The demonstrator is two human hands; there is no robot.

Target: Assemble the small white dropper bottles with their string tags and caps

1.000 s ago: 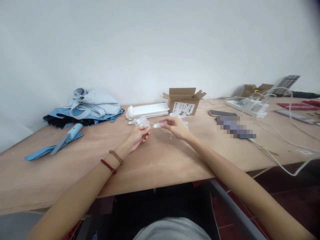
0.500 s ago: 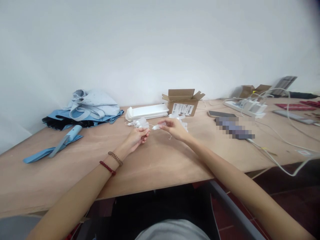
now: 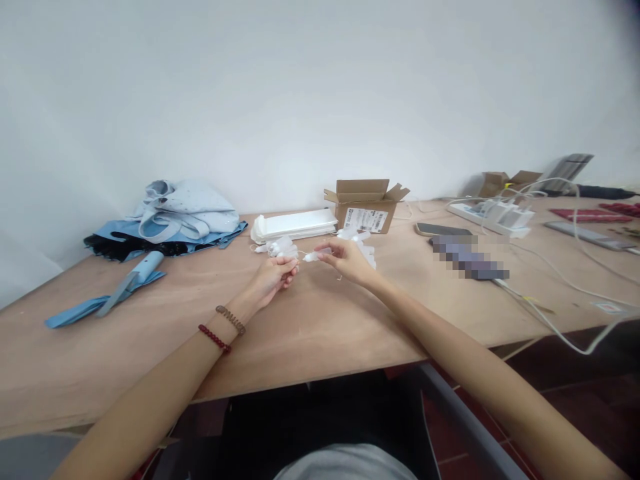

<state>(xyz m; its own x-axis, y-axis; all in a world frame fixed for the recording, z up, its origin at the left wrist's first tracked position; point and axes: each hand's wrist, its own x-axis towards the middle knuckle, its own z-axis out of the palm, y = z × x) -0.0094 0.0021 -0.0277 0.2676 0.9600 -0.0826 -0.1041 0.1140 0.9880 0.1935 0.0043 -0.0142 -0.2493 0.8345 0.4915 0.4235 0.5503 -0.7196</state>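
My right hand (image 3: 350, 259) pinches a small translucent white piece (image 3: 312, 256), shaped like a little bulb with a narrow tip pointing left. From this tip a thin pale cord (image 3: 302, 253) runs to my left hand (image 3: 274, 277), whose thumb and fingers are pressed together on it. Just behind my left hand lies a cluster of similar white pieces (image 3: 281, 247), with cord showing at its left end. More such pieces (image 3: 369, 253) lie behind my right hand, which partly hides them. Two beaded bracelets circle my left wrist.
A stack of flat white packs (image 3: 295, 223) and an open cardboard box (image 3: 367, 217) stand behind. Left are a folded blue umbrella (image 3: 145, 267) and a pale cloth bag (image 3: 193, 207). Phones (image 3: 443, 229), a power strip (image 3: 465, 215) and loose white cables occupy the right.
The two hands keep nearly the same places and the same hold. My right hand has shifted very slightly, and the piece in it sits a touch lower.
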